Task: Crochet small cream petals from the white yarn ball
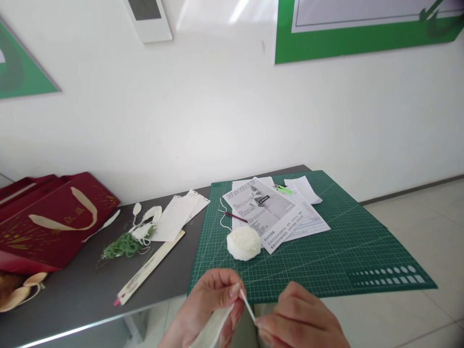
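Observation:
My left hand (pixel 217 295) is closed, thumb and forefinger pinching one end of a thin white strand that looks like yarn (pixel 248 305). Below the thumb, a pale, flat fabric-like strip (pixel 213 328) hangs along the palm. My right hand (pixel 300 319) is also closed, its fingertips gripping the strand's other end, so it runs straight between the two hands. Beyond them, a ball of white yarn (pixel 243 243) lies on the green cutting mat (pixel 362 237), its loose tail trailing back. A dark red crochet hook (pixel 236 217) rests behind the ball.
Printed sheets (pixel 268 208) lie on the mat, with green-handled snips (pixel 283 189) on top. To the left are notepaper (pixel 176 217), a long pale ruler-like strip (pixel 152 268), green yarn (pixel 125 245), white crocheted pieces (pixel 154 213) and a red gift bag (pixel 54 217). A wall stands behind the table.

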Demonstrator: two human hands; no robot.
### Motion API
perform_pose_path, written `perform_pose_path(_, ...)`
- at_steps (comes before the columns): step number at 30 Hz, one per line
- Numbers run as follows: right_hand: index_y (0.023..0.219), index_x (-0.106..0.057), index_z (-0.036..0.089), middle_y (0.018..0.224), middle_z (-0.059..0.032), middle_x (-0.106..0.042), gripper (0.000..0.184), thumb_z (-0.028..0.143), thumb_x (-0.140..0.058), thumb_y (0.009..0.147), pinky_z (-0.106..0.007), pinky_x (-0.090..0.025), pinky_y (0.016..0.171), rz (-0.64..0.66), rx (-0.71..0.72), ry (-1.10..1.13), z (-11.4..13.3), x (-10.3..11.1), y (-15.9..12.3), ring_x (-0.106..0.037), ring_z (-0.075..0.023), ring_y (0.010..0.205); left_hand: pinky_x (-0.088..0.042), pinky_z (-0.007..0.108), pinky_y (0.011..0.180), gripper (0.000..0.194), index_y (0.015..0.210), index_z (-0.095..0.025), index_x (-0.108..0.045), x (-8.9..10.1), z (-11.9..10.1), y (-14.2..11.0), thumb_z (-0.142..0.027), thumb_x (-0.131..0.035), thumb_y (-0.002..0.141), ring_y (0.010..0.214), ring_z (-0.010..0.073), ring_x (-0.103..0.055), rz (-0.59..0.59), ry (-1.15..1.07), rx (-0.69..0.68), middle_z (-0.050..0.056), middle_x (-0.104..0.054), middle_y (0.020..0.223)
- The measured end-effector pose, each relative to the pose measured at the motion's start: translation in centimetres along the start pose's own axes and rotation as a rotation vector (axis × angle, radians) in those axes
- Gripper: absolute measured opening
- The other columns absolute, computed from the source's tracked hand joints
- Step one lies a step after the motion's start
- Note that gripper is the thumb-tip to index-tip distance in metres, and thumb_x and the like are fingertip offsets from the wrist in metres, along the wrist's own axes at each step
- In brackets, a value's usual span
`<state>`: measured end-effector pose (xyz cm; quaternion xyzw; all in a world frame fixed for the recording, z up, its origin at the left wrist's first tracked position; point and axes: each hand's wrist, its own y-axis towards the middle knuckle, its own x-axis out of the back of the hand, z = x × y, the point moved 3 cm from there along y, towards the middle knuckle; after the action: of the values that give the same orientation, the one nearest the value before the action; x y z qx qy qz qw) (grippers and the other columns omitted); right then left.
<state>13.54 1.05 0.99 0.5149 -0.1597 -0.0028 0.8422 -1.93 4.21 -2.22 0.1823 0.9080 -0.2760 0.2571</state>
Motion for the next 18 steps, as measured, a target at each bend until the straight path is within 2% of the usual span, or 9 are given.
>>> perform_pose_path(5, 0.094, -0.069, 0.017, 0.06, -0.0023, -0.065, 0.015, 0.01, -0.058, 0.086, -0.024, -0.046, 0.048, 0.092, -0.074, 0.138, -0.8, -0.3, -0.8, -0.053, -0.0134, 0.05, -0.033, 0.01, 0.023, 0.038, 0.055, -0.014, -0.057, -0.1, 0.1, -0.2, -0.042, -0.08, 0.067, 0.021, 0.0033, -0.04, -0.062, 0.027, -0.108, -0.001, -0.059, 0.036)
perform_pose_path(9, 0.081, -0.071, 0.016, 0.062, -0.0032, -0.062, 0.013, 0.011, -0.06, 0.084, -0.024, -0.045, 0.053, 0.116, -0.389, 0.28, -2.6, 0.1, -1.4, -0.055, -0.0144, 0.057, -0.023, 0.008, 0.022, 0.038, 0.057, -0.015, -0.055, -0.1, -0.7, -1.1, -0.044, -0.075, 0.072, 0.02, 0.0016, -0.036, -0.105, 0.155, -0.16, -0.003, -0.056, 0.035)
perform_pose_path(11, 0.075, -0.071, 0.016, 0.062, -0.0024, -0.06, 0.014, 0.016, -0.062, 0.086, -0.023, -0.044, 0.053, 0.148, -0.563, 0.315, -3.6, 0.2, -1.6, -0.054, -0.0138, 0.058, -0.022, 0.009, 0.022, 0.041, 0.056, -0.016, -0.055, -0.3, -0.9, -1.4, -0.049, -0.076, 0.069, 0.02, 0.0012, -0.033, -0.09, 0.239, -0.108, -0.004, -0.052, 0.034)
perform_pose_path(13, 0.072, -0.071, 0.016, 0.061, -0.0015, -0.059, 0.017, 0.02, -0.064, 0.087, -0.023, -0.043, 0.053, 0.18, -0.658, 0.327, -4.3, 0.2, -1.3, -0.053, -0.0131, 0.057, -0.021, 0.01, 0.022, 0.043, 0.053, -0.015, -0.055, -0.6, -0.7, -1.4, -0.05, -0.077, 0.065, 0.021, 0.0012, -0.033, -0.058, 0.284, -0.021, -0.004, -0.05, 0.034)
perform_pose_path(15, 0.072, -0.071, 0.015, 0.062, -0.0016, -0.059, 0.017, 0.02, -0.064, 0.087, -0.023, -0.042, 0.053, 0.184, -0.653, 0.306, -4.6, 0.5, -0.5, -0.053, -0.0128, 0.057, -0.02, 0.012, 0.022, 0.042, 0.05, -0.015, -0.056, -0.9, -0.5, -1.3, -0.049, -0.076, 0.063, 0.02, 0.002, -0.032, -0.037, 0.302, 0.048, -0.003, -0.049, 0.033)
perform_pose_path(18, 0.081, -0.07, 0.013, 0.067, -0.0035, -0.061, 0.011, 0.01, -0.062, 0.087, -0.025, -0.043, 0.056, 0.14, -0.428, 0.18, -3.7, 1.4, 1.3, -0.054, -0.0136, 0.061, -0.019, 0.013, 0.021, 0.038, 0.051, -0.016, -0.056, -1.2, -0.3, -1.1, -0.046, -0.073, 0.064, 0.02, 0.0029, -0.031, -0.033, 0.322, 0.102, -0.003, -0.049, 0.033)
